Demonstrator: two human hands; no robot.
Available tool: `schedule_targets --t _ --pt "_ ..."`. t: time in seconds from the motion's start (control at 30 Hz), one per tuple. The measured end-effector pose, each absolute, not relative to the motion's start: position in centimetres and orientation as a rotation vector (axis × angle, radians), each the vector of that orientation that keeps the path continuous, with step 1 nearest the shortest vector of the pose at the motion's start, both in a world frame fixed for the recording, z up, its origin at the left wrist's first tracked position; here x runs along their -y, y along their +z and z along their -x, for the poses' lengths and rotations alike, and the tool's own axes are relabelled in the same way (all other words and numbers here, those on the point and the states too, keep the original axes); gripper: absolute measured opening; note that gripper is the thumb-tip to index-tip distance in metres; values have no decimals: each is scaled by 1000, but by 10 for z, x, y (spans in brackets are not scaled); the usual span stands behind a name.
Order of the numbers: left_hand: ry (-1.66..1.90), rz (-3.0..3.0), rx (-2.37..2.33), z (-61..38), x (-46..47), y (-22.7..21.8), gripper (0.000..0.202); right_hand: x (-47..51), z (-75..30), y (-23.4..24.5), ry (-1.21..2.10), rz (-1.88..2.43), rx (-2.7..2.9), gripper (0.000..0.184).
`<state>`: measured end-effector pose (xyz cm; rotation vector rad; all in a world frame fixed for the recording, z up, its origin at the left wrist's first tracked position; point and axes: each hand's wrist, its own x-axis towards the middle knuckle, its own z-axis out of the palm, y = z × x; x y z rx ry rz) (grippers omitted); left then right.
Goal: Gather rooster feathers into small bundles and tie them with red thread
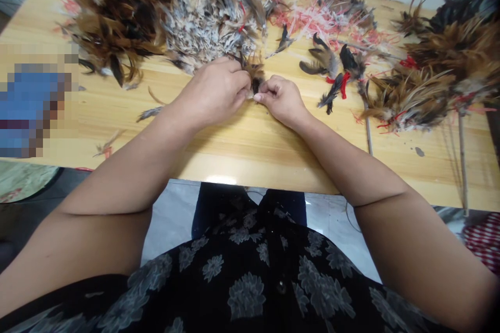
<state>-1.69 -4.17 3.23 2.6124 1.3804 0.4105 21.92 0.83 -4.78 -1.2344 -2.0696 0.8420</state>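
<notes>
My left hand [211, 92] and my right hand [279, 101] meet over the wooden table [250, 138], pinching a small bunch of brown and black feathers [255, 74] between their fingertips. The bunch's base is hidden inside my fingers. Just beyond my left hand lies a large heap of speckled grey-white feathers [211, 21]. A heap of glossy brown rooster feathers [117, 15] sits further left. Loose dark feathers with red thread [332, 91] lie beyond my right hand.
Bundled brown and black feathers on thin wooden sticks [414, 99] lie at the right, one stick overhanging the table edge. Red and white fibres [332, 21] are strewn at the back. A blurred blue object [29, 109] sits at the left edge.
</notes>
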Motion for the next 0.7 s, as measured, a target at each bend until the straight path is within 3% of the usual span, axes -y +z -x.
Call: schedule_targets --t 0.23,0.47,0.57,0.7 --pt "399 -2567 -1417 15 42 31 36 -5 -217 -42 790 1253 2179 19" --pt "936 -2415 -1588 31 35 25 33 -9 -219 -45 786 1258 2175 25" --pt "1151 -2378 -1726 43 29 22 29 -16 -223 -53 845 1206 2087 32" --pt "1142 -2349 -1761 53 21 20 26 -23 -226 -63 962 1138 1933 48"
